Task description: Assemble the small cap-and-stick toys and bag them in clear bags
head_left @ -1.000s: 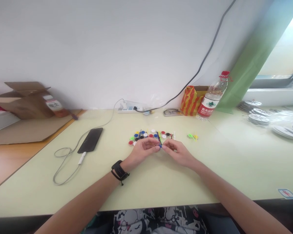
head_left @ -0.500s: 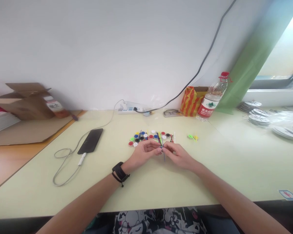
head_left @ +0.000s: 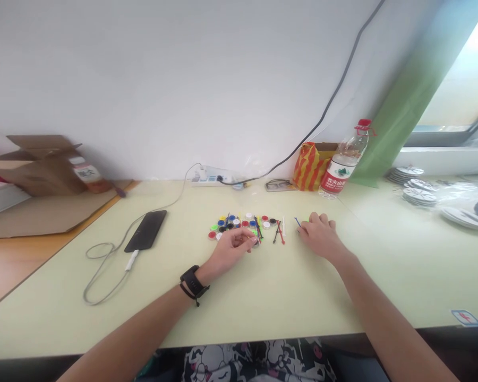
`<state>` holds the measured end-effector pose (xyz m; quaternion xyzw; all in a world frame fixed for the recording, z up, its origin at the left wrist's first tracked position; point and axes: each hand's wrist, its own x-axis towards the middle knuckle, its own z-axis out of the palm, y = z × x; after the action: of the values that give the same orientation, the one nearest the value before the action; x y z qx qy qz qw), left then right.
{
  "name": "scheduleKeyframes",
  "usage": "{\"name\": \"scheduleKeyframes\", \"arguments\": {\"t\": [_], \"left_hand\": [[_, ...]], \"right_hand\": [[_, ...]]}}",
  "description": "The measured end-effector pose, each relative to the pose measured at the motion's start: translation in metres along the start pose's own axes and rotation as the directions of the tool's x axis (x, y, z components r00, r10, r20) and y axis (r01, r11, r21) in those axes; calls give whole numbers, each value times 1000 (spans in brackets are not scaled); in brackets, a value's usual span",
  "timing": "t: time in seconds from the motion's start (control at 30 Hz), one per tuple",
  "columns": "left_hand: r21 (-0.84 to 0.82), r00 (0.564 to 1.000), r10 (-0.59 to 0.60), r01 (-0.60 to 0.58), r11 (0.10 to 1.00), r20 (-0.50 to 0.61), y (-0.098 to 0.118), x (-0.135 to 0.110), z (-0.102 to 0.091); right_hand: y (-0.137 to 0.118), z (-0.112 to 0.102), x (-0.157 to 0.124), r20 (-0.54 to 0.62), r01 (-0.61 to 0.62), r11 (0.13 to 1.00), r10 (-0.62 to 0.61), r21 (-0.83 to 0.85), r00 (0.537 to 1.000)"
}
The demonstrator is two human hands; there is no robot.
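A cluster of small coloured round caps [head_left: 239,224] with thin coloured sticks lies mid-table on the pale green desk [head_left: 263,286]. My left hand [head_left: 231,248], a black watch on its wrist, rests just in front of the cluster with fingers curled; whether they hold anything I cannot make out. My right hand [head_left: 321,236] lies further right, fingers curled down over the spot where green and yellow pieces lay. A thin blue stick [head_left: 297,222] pokes out at its fingertips. Red and black sticks [head_left: 279,231] lie between the hands.
A black phone [head_left: 145,230] with a grey cable lies left. At the back stand a white power strip [head_left: 211,178], glasses [head_left: 278,185], a striped bag [head_left: 309,165] and a water bottle [head_left: 342,168]. Cardboard boxes [head_left: 43,164] sit far left, stacked discs [head_left: 416,185] far right.
My hands were together pinching a blue piece on a stick. They have parted: the right hand moved right with the blue stick, the left stayed near the caps.
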<state>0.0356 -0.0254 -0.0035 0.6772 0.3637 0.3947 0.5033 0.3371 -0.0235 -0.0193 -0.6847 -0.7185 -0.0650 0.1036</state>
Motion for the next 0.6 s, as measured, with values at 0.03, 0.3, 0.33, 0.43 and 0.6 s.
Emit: {"name": "scheduleKeyframes", "arguments": {"t": [0.03, 0.3, 0.33, 0.43, 0.6], "left_hand": [[28, 1000, 3, -3, 1000, 6, -1, 0, 0], [554, 964, 260, -243, 797, 50, 0, -8, -4], [593, 951, 302, -280, 755, 65, 1, -8, -4], [661, 916, 375, -371, 652, 145, 4, -9, -5], [713, 859, 367, -504, 488, 356, 4, -10, -5]], "right_hand": [[-1, 1, -1, 26, -2, 999, 4, -48, 1000], [10, 7, 8, -22, -183, 980, 182, -76, 983], [12, 7, 8, -62, -200, 978, 196, -55, 979], [5, 5, 7, -176, -118, 990, 131, 82, 976], [-32, 6, 0, -217, 229, 911, -160, 344, 963]]}}
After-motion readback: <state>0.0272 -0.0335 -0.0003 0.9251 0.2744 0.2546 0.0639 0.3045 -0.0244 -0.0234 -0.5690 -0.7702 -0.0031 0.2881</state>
